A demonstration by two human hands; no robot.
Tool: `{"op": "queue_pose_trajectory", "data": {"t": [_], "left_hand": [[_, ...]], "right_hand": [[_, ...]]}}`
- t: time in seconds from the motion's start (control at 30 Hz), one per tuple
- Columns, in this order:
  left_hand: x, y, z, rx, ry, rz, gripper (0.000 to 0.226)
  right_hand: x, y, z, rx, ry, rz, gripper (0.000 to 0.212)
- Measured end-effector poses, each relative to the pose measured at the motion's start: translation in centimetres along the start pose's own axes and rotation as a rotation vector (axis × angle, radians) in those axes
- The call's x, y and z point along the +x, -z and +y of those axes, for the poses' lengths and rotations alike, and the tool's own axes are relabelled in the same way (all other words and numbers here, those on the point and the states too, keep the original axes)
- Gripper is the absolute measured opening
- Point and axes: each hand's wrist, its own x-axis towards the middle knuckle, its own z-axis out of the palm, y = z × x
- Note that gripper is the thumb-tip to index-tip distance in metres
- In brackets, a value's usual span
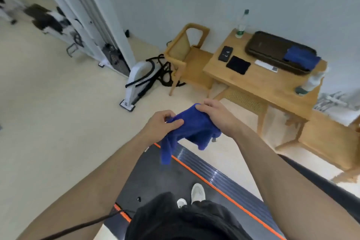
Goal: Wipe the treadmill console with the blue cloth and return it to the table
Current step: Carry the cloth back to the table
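Head view, person standing on the treadmill deck. Both hands hold the blue cloth in the air in front of the body, above the deck's far end: the left hand pinches one bunched edge between thumb and curled fingers, and the right hand grips the opposite edge with fingers folded over it. The cloth sags between them, one long corner hanging down toward the belt. The console is not in view. The wooden table stands well apart, ahead and to the right.

Risks, as judged: the dangling corner may brush the belt or the orange-striped side rail and pick up dirt; a light pinch on soft fabric may slip, dropping the cloth; stepping off toward the table with both hands occupied may cause a trip on the deck edge.

Materials: the cloth looks like plush, limp microfibre that folds freely. The belt is matt dark rubber, the rail ribbed and glossy. The table is pale, smooth wood with a woven lower shelf; it carries a dark rigid tray with a second blue fabric, a clear bottle and flat dark items
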Motion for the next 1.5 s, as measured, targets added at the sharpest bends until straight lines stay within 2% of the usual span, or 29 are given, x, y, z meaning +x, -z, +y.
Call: {"op": "queue_pose_trajectory", "data": {"t": [0.1,0.2,0.3,0.43,0.5,0.6,0.9,1.07,1.17,1.3,1.37,1.5], "left_hand": [[-0.5,4.4,-2.7,0.088,0.081,0.219,0.003],[-1.9,8.2,-5.2,0.151,0.204,0.365,0.016],[-3.2,11.7,-7.6,0.220,0.270,0.512,0.019],[-5.0,15.8,-10.5,0.109,0.345,0.653,0.019],[-5.2,18.2,-12.1,0.107,0.366,0.703,0.031],[-4.1,22.2,-15.7,0.073,0.375,0.731,0.019],[0.0,38.9,-26.0,0.039,0.458,0.744,0.023],[3.7,47.0,-28.4,0.066,0.500,0.785,0.028],[6.7,51.3,-30.5,0.088,0.493,0.751,0.033],[12.4,56.9,-34.4,-0.091,0.437,0.693,0.027],[15.9,59.4,-36.5,-0.198,0.375,0.636,0.018],[25.6,63.8,-41.6,-0.305,0.302,0.511,0.014]], "right_hand": [[4.6,-3.5,-2.8,-0.032,0.059,-0.132,0.030],[7.8,-8.2,-5.8,0.017,0.107,-0.283,0.022],[10.4,-13.3,-8.4,-0.012,0.173,-0.409,0.016],[14.3,-19.7,-11.3,-0.048,0.225,-0.513,0.014],[16.7,-22.5,-12.5,-0.015,0.231,-0.534,0.015],[20.9,-26.6,-13.8,0.025,0.227,-0.505,0.020],[34.6,-36.2,-17.6,0.021,0.063,-0.324,0.010],[40.7,-40.5,-18.5,0.075,-0.099,-0.246,0.034],[45.6,-42.7,-18.1,0.051,-0.103,-0.198,0.039],[54.1,-46.0,-15.9,0.006,-0.068,-0.184,0.044],[59.0,-47.5,-13.9,0.013,-0.039,-0.182,0.042],[68.7,-49.0,-10.2,0.086,0.007,-0.167,0.032]]}}
